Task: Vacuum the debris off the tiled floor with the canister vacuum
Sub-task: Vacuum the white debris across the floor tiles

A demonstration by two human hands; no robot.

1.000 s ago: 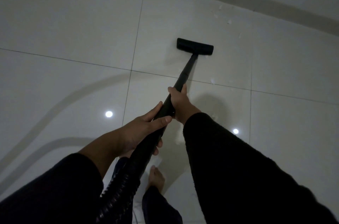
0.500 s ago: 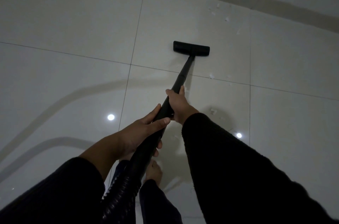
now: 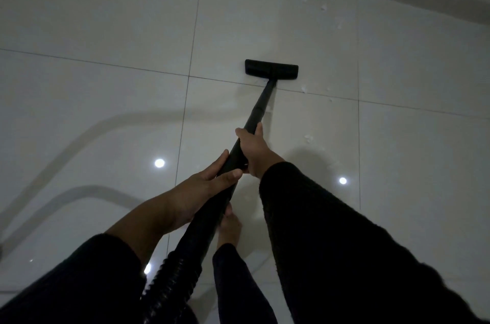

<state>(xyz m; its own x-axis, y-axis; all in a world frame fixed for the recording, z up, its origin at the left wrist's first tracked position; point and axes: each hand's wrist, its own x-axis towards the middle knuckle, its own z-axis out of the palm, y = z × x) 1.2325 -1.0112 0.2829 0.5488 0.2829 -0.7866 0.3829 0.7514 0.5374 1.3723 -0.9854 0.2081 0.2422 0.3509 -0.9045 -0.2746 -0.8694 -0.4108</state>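
Black wand (image 3: 258, 108), gripped by both hands

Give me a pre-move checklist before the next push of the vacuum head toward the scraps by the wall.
1. Grip: right hand and left hand both wrapped around the wand - ok.
2. Floor head flat on the tiled floor - ok, as far as the view shows.
3. Path ahead to the white debris near the wall free of obstacles - ok.
4. Area behind the head clean - not ok: scraps remain along the grout line, more at.
5. Hose free of kinks - cannot tell, it runs out of view.
6. Bare foot clear of the head - ok.
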